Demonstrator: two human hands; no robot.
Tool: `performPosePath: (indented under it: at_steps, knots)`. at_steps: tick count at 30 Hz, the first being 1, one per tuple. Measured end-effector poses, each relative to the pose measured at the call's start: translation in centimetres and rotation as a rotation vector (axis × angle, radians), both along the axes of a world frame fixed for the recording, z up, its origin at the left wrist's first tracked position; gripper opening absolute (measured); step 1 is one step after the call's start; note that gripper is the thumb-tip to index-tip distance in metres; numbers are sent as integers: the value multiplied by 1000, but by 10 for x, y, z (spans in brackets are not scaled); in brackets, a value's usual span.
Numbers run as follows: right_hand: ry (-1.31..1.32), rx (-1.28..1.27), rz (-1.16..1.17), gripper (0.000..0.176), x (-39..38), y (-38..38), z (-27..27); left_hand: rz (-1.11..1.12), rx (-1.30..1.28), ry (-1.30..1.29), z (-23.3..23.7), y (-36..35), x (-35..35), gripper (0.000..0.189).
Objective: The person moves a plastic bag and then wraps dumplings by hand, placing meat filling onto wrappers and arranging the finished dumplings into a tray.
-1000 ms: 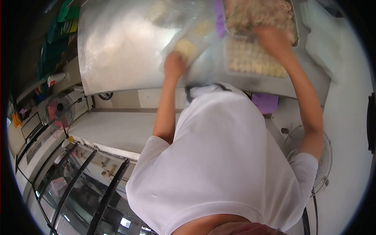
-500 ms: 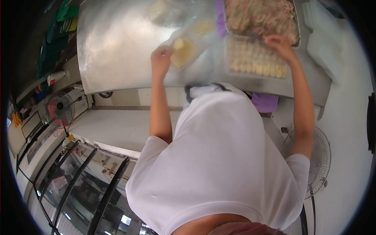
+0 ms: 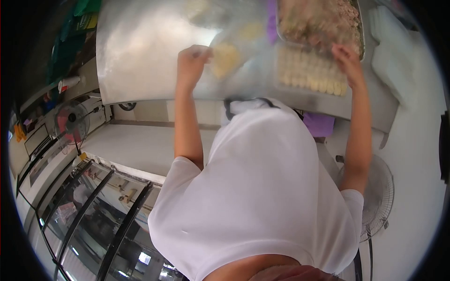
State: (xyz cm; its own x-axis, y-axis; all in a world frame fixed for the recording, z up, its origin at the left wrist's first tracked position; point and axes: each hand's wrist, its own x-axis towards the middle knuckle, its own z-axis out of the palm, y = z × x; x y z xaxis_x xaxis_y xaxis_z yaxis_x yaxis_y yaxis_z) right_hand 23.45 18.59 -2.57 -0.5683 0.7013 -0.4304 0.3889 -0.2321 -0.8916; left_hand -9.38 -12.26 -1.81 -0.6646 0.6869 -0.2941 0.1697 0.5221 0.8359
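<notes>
My left hand [image 3: 193, 64] is over the metal table, its fingers curled together at the left edge of a yellow, square wrapper-like sheet [image 3: 226, 60]. Blur hides whether anything is pinched there. My right hand [image 3: 348, 64] hovers at the right end of a clear container [image 3: 287, 84] holding rows of small pale rolled pieces [image 3: 311, 77]. Its fingertips are drawn together by the near edge of a metal tray [image 3: 280, 33] of minced pinkish filling [image 3: 323, 21]; what they hold, if anything, I cannot make out.
The metal table [image 3: 140, 56] carries a second yellow piece [image 3: 251, 31] and a plastic bag [image 3: 201, 11] farther back. Something purple [image 3: 272, 21] lies beside the tray. Clear plastic containers [image 3: 391, 51] stand at right. Fans [image 3: 71, 119] are off both sides, below table level.
The view has shifted slightly. My right hand has moved a little right along the tray edge. A pale lump seen on the yellow sheet earlier no longer shows clearly. My left hand stays beside the sheet.
</notes>
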Motion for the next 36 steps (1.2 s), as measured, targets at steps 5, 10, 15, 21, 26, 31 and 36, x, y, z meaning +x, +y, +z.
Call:
performPosePath:
  at_steps: [5, 10, 15, 21, 26, 31, 36]
  knots:
    - [100, 53, 16, 25, -39, -52, -2, 212, 396, -563, -11, 21, 27, 13]
    - [422, -5, 0, 33, -102, -111, -8, 237, 429, -694, -14, 47, 65, 12]
    - [349, 67, 45, 43, -126, -134, -10, 174, 423, -651, -11, 53, 84, 12]
    - [324, 181, 52, 43, -129, -142, 6, 122, 385, -364, -4, 47, 86, 17]
    - [317, 152, 87, 41, -135, -144, 6, 103, 362, -298, -9, 39, 82, 15]
    - [423, 54, 134, 41, -143, -145, -2, -5, 284, -330, 0, 31, 80, 9]
    - [411, 132, 174, 42, -142, -152, 3, -45, 325, -204, -2, 24, 77, 10]
